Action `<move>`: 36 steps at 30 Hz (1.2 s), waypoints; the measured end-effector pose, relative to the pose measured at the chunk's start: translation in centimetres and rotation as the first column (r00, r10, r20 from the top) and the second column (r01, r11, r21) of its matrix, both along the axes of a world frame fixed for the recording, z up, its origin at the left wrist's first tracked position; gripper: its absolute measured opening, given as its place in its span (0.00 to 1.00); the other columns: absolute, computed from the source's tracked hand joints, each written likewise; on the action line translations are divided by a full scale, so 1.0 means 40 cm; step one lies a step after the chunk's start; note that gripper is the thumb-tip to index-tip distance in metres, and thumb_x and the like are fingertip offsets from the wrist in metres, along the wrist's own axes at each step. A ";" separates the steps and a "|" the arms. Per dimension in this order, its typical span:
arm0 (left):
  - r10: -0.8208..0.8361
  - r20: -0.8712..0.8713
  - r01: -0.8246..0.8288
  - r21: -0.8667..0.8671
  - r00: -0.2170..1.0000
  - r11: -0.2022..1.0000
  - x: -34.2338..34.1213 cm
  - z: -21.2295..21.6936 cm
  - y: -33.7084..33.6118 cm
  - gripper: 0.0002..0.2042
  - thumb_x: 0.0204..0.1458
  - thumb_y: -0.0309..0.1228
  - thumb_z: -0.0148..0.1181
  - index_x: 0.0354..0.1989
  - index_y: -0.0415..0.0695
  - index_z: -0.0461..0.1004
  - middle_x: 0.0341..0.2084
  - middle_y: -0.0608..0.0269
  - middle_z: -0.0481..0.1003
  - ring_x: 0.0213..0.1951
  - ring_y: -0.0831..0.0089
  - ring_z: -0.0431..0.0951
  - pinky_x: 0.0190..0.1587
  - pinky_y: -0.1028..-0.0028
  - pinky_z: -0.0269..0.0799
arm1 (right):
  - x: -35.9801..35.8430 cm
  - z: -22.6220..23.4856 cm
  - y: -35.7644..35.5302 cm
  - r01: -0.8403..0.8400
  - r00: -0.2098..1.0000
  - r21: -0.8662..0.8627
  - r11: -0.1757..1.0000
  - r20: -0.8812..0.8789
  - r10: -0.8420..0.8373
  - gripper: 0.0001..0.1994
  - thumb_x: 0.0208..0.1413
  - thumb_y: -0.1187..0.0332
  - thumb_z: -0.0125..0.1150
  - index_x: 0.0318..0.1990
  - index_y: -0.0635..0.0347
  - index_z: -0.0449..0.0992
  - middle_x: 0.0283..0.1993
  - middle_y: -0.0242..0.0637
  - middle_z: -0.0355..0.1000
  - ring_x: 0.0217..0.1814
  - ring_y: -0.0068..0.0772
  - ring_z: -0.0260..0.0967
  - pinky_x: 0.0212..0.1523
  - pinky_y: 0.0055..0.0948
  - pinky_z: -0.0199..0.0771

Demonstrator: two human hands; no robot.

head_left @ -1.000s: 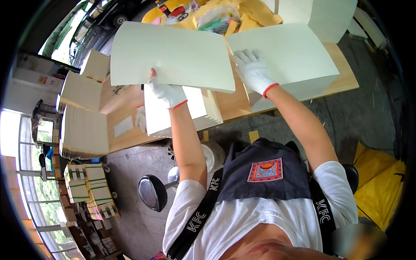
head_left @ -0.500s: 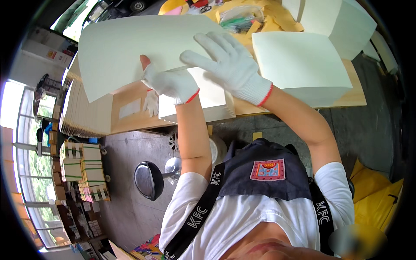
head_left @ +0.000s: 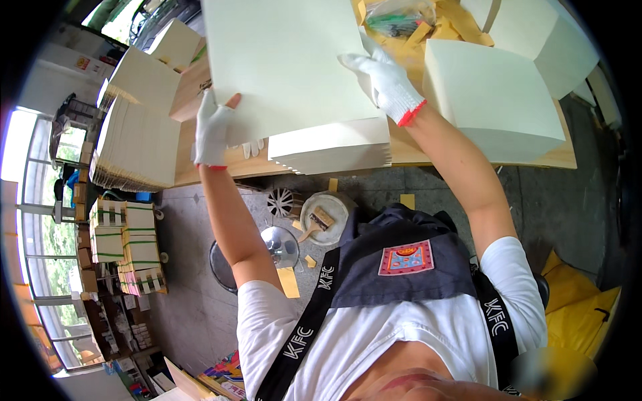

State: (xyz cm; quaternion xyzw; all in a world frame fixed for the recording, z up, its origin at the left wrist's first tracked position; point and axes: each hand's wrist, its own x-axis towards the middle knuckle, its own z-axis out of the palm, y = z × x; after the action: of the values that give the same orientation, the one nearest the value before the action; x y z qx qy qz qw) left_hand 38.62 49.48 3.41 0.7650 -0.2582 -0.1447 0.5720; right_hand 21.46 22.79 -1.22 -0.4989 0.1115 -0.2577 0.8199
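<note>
A large pale sheet of paper or card (head_left: 287, 67) is spread between my two hands over the wooden table. My left hand (head_left: 214, 127), in a white knit glove with its thumb tip bare, grips the sheet's left edge with the thumb on top. At the right edge my gloved right hand (head_left: 384, 80) pinches it, thumb over the face, other fingers partly hidden. Just below the sheet's near edge sits a stack of white sheets (head_left: 328, 148). Part of a spare white glove (head_left: 253, 148) shows on the tabletop, partly covered by the sheet.
A taller white stack (head_left: 495, 93) stands to the right, and layered cream stacks (head_left: 130, 147) line the left end. Beyond lie yellow paper (head_left: 455, 30) and a clear plastic bag (head_left: 401, 17). Below the table, a brush (head_left: 321, 219) rests on a round bucket-like top (head_left: 338, 234).
My left hand has moved left to the sheet's left edge, and my right hand has shifted right from its face to its right edge. The sheet has swung round and moved right.
</note>
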 end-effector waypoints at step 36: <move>-0.267 0.487 -0.107 0.612 0.832 0.783 -0.099 -0.213 0.115 0.15 0.48 0.36 0.74 0.39 0.42 0.78 0.27 0.54 0.75 0.27 0.56 0.71 0.33 0.63 0.67 | -0.266 -0.168 0.031 -0.303 0.916 -0.920 0.250 -0.353 -0.189 0.21 0.60 0.70 0.61 0.62 0.41 0.77 0.43 0.34 0.74 0.44 0.31 0.79 0.46 0.31 0.77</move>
State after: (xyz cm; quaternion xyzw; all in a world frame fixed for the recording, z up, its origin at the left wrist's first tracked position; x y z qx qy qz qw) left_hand 34.65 54.09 -5.12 0.9048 -0.3831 -0.0205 0.1848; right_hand 10.82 24.03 -7.94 -0.9386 0.0743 -0.1342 0.3090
